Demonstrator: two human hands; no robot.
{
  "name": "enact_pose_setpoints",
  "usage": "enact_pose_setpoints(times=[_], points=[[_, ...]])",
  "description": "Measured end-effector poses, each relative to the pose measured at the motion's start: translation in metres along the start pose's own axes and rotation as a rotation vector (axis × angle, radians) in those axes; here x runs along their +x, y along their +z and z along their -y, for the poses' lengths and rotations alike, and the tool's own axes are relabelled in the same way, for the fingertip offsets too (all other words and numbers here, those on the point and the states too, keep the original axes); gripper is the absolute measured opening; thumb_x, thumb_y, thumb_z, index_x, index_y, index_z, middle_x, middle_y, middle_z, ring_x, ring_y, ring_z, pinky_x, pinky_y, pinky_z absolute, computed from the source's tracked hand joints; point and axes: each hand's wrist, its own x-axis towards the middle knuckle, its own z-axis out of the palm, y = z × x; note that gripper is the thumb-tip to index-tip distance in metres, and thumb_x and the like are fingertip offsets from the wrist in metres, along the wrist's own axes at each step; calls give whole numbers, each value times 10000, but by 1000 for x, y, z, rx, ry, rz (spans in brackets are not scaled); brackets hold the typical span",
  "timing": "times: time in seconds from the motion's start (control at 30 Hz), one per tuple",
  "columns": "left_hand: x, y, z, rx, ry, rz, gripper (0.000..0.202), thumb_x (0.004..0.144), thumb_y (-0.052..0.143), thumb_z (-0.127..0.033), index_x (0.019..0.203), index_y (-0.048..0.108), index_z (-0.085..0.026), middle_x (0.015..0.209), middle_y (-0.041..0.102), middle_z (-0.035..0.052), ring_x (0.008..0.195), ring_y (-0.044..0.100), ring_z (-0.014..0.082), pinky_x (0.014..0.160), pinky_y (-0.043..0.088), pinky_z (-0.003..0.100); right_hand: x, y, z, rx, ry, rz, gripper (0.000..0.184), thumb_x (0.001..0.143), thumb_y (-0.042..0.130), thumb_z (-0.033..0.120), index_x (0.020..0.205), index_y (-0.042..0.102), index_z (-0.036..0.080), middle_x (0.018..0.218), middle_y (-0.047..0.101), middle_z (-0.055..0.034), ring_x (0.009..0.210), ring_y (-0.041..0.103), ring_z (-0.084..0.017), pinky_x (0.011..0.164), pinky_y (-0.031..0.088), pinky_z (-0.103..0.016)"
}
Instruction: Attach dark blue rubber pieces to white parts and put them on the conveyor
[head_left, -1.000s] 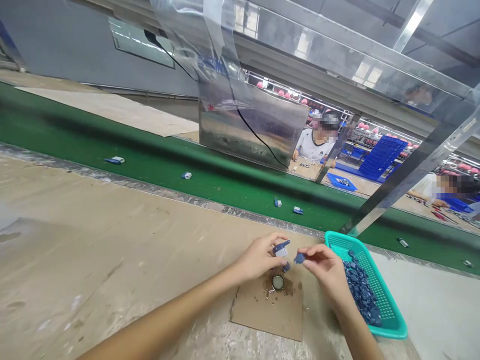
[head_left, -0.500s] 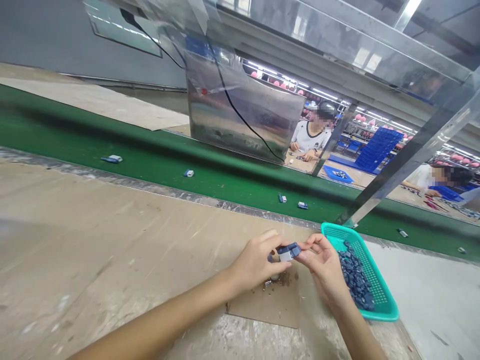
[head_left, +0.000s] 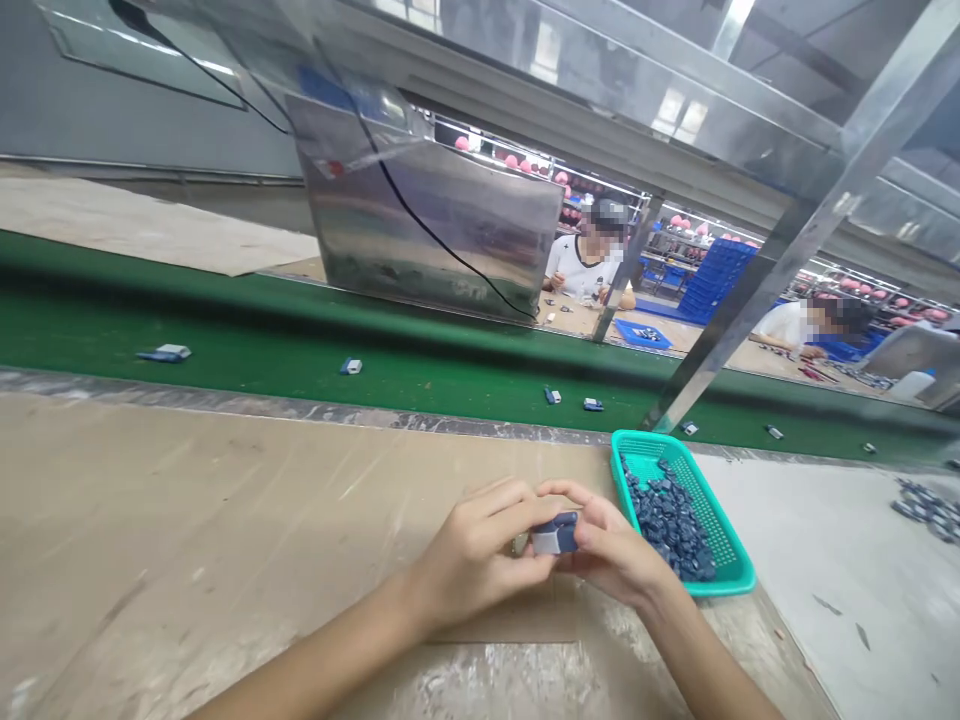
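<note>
My left hand and my right hand meet low in the middle of the view. Both grip a small blue and white plastic assembly between their fingers. Below them lies a brown cardboard sheet, mostly hidden by my hands. Right of my right hand sits a teal mesh basket holding a heap of small dark blue plastic parts. The basket does not appear to touch my hand.
Behind the beige workbench runs a green conveyor belt carrying several small blue and white parts. A steel frame and a metal panel stand beyond it. Farther back, co-workers sit at benches near a blue crate.
The separate pieces held in each hand are now together as one assembly gripped by both hands. The hands have closed in, covering the cardboard, and the whole scene has shifted as my head turned.
</note>
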Motion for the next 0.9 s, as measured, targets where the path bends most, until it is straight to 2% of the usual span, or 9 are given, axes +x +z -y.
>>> enact_pose_setpoints(times=[0.17, 0.27, 0.33, 0.4, 0.47, 0.57, 0.63, 0.7, 0.9], points=[[13, 10, -7, -34, -94, -38, 185, 707, 571, -132, 870, 646, -178, 646, 520, -11, 566, 498, 80, 515, 403, 179, 4, 5, -9, 118, -171, -72, 233, 818, 641, 346, 975, 492, 262, 828, 616, 16, 772, 601, -123, 619, 418, -187], [31, 18, 9, -85, -199, 79, 175, 725, 566, -175, 872, 661, -189, 751, 584, 9, 679, 553, 103, 615, 446, 195, 6, -11, 0, 52, -117, -41, 388, 864, 531, 430, 1188, 382, 277, 914, 618, -25, 818, 614, -179, 728, 470, -313], [42, 20, 36, -34, -289, 140, 250, 759, 548, -249, 986, 639, -198, 849, 615, 23, 748, 571, 126, 679, 458, 219, 2, -33, 14, -256, -84, -103, 501, 913, 392, 455, 1335, 197, 269, 999, 609, -73, 861, 611, -219, 781, 467, -410], [50, 19, 73, 143, -407, 219, 353, 807, 488, -316, 1133, 566, -204, 946, 616, 36, 799, 578, 142, 723, 461, 236, -7, -63, 30, -867, -40, -322, 514, 935, 367, 353, 1379, 130, 249, 1149, 547, -105, 991, 559, -227, 862, 428, -413], [55, 18, 113, 394, -525, 341, 358, 844, 423, -312, 1153, 552, -187, 1029, 604, 60, 908, 566, 170, 808, 444, 263, -17, -96, 40, -1484, 81, -584, 470, 901, 428, 162, 1348, 283, 163, 1238, 479, -142, 1119, 463, -236, 944, 358, -379], [63, 26, 155, 568, -612, 392, 338, 810, 439, -178, 1107, 580, -100, 1127, 547, 169, 1089, 469, 302, 912, 373, 438, -26, -137, 38, -1734, 287, -705, 274, 826, 481, 1, 1085, 561, 46, 1105, 564, -178, 1081, 491, -264, 939, 358, -397], [73, 44, 166, 607, -592, 397, 414, 782, 425, -88, 1186, 518, -106, 1257, 441, 194, 1198, 342, 354, 940, 307, 528, -27, -153, 31, -1744, 351, -706, 120, 820, 550, 30, 909, 618, 74, 1000, 613, -116, 997, 544, -240, 894, 403, -407], [89, 72, 167, 592, -531, 444, 500, 783, 400, -38, 1262, 438, -173, 1350, 350, 146, 1250, 275, 323, 967, 295, 510, -26, -159, 23, -1773, 387, -725, 28, 835, 590, 104, 824, 616, 101, 944, 621, -64, 942, 564, -215, 860, 430, -412], [143, 168, 156, 427, -468, 635, 353, 841, 511, -245, 1184, 470, -170, 1243, 454, 100, 1080, 478, 230, 890, 420, 443, -28, -164, 18, -1753, 326, -803, 106, 785, 574, 6, 767, 614, 103, 824, 618, -58, 849, 581, -204, 793, 450, -365]])
